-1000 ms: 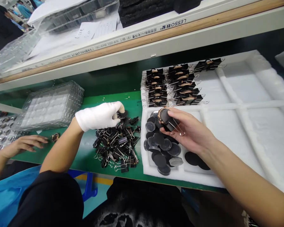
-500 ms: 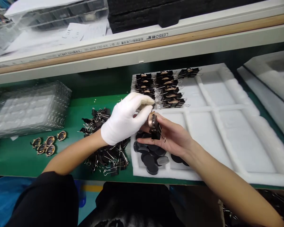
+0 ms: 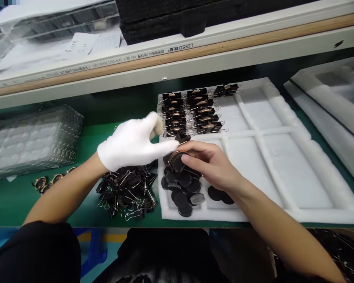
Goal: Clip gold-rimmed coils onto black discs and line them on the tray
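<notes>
My right hand (image 3: 216,165) pinches a gold-rimmed round piece with a dark disc (image 3: 177,161) between thumb and fingers. A black binder clip (image 3: 182,138) shows at the piece's far side; whether it grips the rim is hard to see. My left hand (image 3: 132,141), in a white glove, is open, its thumb and fingers apart and its thumb tip close to my right fingertips. Below my hands, several loose dark discs (image 3: 185,180) lie in a compartment of the white foam tray (image 3: 179,216). A pile of black binder clips (image 3: 126,192) lies to the left of the tray.
Several clipped gold-rimmed pieces (image 3: 206,118) stand in rows in the tray's far compartments. More gold-rimmed pieces (image 3: 40,183) lie at left, partly behind my left forearm. Stacked clear plastic trays (image 3: 32,137) stand behind them. A shelf edge (image 3: 165,59) crosses above, and more foam trays (image 3: 327,102) lie at right.
My left hand has drawn back to the left and spread its thumb and fingers. My right hand has turned the round piece, so its dark disc now faces me. The view has shifted slightly.
</notes>
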`<state>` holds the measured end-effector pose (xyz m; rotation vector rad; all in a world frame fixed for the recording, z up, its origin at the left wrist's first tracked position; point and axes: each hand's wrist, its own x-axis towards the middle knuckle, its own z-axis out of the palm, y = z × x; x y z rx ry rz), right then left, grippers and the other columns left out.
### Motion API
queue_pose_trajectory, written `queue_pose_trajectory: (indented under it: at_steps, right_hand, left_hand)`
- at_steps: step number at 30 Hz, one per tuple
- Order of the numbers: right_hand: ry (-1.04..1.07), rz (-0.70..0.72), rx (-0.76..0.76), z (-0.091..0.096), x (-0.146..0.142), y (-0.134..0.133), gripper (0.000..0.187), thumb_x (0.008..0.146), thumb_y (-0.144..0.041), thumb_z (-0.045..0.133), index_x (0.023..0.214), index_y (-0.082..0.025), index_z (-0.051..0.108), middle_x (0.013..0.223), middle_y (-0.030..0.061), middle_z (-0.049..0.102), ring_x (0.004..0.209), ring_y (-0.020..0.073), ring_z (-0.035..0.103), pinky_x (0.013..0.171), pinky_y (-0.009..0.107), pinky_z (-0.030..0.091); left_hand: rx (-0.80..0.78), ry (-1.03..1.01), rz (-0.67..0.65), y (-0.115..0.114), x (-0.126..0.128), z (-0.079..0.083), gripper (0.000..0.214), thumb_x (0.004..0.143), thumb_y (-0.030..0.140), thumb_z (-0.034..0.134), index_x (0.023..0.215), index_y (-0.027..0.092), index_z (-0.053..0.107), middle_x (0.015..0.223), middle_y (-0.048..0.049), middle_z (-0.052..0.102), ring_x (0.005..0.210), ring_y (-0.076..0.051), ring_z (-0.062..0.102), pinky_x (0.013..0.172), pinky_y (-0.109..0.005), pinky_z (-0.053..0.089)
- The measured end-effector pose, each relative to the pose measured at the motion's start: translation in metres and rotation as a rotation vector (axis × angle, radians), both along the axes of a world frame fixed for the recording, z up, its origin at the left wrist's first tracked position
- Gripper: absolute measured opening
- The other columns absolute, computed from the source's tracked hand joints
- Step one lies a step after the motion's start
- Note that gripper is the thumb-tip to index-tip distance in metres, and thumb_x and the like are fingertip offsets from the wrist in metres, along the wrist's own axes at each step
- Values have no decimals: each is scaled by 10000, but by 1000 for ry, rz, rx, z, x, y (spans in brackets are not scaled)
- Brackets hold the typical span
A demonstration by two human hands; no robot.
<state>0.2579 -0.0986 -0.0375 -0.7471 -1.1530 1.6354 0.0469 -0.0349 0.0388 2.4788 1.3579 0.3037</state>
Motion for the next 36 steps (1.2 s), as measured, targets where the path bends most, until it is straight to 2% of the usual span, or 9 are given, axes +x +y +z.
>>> queue_pose_trajectory:
  at_steps: [4, 11, 15, 19, 22, 24, 28, 32, 36]
  right_hand:
    - [-138, -8, 138, 4, 2, -1, 103, 933, -254, 742, 1027, -252, 784, 1108, 37, 755, 1022, 178, 718, 878, 298, 584]
    - [-245, 101, 191, 10, 3, -3, 106, 939, -244, 717, 1025, -221, 775, 1037, 43, 756, 971, 183, 720, 834, 295, 582]
    - [-227, 156, 161, 13, 4, -2, 117, 944, -273, 716, 1027, -210, 768, 1018, 48, 761, 933, 181, 727, 795, 286, 590]
    - [-242, 146, 151, 16, 13, 1, 136, 930, -323, 733, 1003, -215, 773, 1075, 68, 764, 964, 209, 741, 790, 308, 615]
    - [-351, -20, 136, 17, 20, 4, 157, 892, -330, 765, 1003, -219, 765, 1115, 79, 768, 976, 228, 745, 795, 332, 628]
    - [-412, -84, 110, 17, 23, 6, 183, 854, -313, 789, 1000, -210, 749, 1022, 72, 785, 886, 221, 751, 755, 336, 632]
    - [-479, -29, 164, 16, 25, 9, 159, 807, -287, 809, 935, -207, 758, 918, 45, 788, 814, 209, 750, 738, 330, 629]
    - [-548, 43, 273, 13, 27, 9, 159, 802, -288, 813, 954, -242, 797, 969, 27, 798, 858, 217, 756, 823, 358, 627]
    - [-516, 43, 292, 10, 27, 7, 167, 804, -295, 821, 969, -264, 816, 967, 20, 807, 855, 229, 761, 810, 371, 639]
  left_hand:
    - [-81, 146, -125, 1, -10, 4, 401, 809, 522, 651, 646, 212, 456, 531, 64, 426, 495, -89, 342, 514, -260, 289]
    - [-109, 97, -224, -4, -13, -8, 418, 753, 482, 687, 607, 211, 404, 499, 78, 386, 470, -76, 332, 483, -247, 249]
    - [-29, -18, -279, -7, -12, -19, 430, 792, 446, 639, 597, 210, 337, 489, 80, 320, 464, -69, 292, 477, -245, 222]
    - [17, -65, -209, -7, -14, -20, 417, 858, 434, 568, 598, 207, 335, 500, 76, 258, 481, -72, 245, 490, -252, 214]
    - [-126, -71, -117, -8, -18, -13, 413, 903, 416, 532, 596, 201, 359, 510, 71, 286, 498, -71, 267, 490, -238, 243]
    - [-252, -89, -127, -13, -21, -10, 407, 915, 410, 531, 603, 199, 377, 519, 72, 319, 500, -66, 288, 481, -225, 259]
    - [-450, -116, -175, -25, -24, -12, 395, 931, 393, 539, 618, 194, 405, 523, 76, 360, 482, -55, 317, 458, -208, 268]
    - [-498, -109, -190, -31, -25, -17, 399, 918, 379, 579, 616, 190, 401, 516, 81, 340, 488, -53, 296, 455, -206, 253]
    - [-552, -104, -182, -31, -24, -14, 397, 923, 384, 579, 620, 190, 412, 527, 79, 348, 485, -54, 302, 450, -205, 258]
